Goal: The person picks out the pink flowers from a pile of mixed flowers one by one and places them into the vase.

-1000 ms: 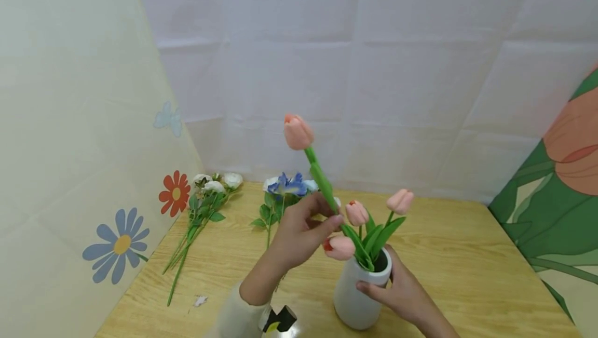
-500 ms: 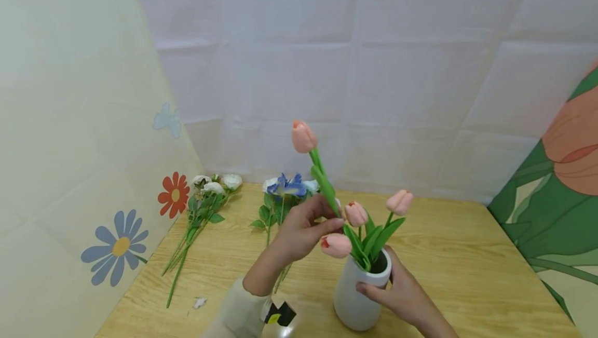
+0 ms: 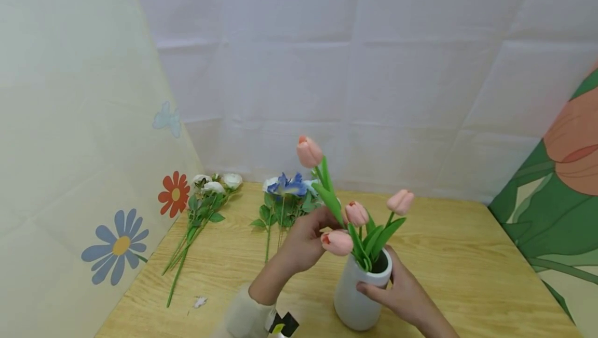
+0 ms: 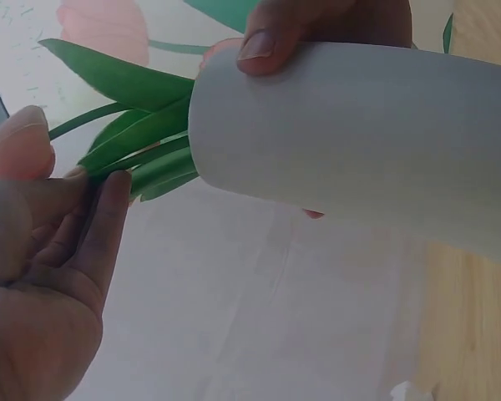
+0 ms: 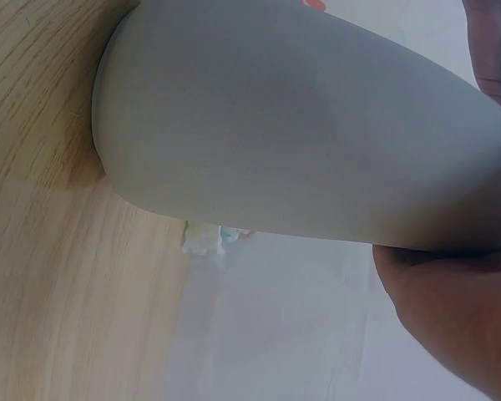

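Observation:
In the head view my left hand pinches the stem of a pink tulip at the left side of the vase mouth. Its bloom leans up and to the left, above the others. My right hand grips the white vase near its rim. Several pink tulips stand in the vase, one low bloom beside my left fingers and another on the right. The left wrist view shows thumb and fingers on a green stem just outside the rim; the stem's lower end is hidden.
White flowers with long stems lie at the table's left. Behind my left hand lie a blue flower and other leafy stems. A small white scrap rests on the wooden table. A white cloth hangs behind.
My left hand has moved slightly right, and the tulip it pinches has sunk lower toward the vase, its bloom shifting down and right. The right hand and vase have stayed in place.

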`<state>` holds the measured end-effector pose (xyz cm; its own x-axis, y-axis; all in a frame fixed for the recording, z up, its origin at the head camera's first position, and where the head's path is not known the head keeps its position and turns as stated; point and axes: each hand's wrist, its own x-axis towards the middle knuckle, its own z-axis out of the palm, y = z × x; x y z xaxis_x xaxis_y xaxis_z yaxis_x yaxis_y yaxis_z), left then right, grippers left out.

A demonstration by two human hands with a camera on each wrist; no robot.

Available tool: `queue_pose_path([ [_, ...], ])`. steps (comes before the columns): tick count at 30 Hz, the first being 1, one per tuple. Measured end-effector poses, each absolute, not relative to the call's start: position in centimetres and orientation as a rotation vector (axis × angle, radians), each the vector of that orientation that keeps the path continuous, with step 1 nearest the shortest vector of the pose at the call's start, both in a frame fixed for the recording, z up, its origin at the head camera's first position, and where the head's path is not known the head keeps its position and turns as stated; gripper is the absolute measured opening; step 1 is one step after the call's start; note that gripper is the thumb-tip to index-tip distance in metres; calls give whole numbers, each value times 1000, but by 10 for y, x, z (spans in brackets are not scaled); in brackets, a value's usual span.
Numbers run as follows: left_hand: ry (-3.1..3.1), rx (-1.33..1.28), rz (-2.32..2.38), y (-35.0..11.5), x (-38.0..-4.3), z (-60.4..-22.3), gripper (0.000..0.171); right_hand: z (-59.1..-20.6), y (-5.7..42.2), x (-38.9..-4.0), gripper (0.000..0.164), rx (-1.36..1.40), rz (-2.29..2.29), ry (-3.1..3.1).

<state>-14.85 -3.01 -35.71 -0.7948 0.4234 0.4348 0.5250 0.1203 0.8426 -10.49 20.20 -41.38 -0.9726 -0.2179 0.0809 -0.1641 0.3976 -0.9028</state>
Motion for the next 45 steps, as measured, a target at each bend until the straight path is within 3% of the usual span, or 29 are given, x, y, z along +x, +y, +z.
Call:
queue_pose_path([
  [24,-2335,-976,-1554,-20,-141,-373,33,-412,203,-105,76,-383,-1659,2584],
  [45,-2273,-1044,-1521,-15,-131,-381,21,-414,203,-103,77,-376,-1640,2619],
])
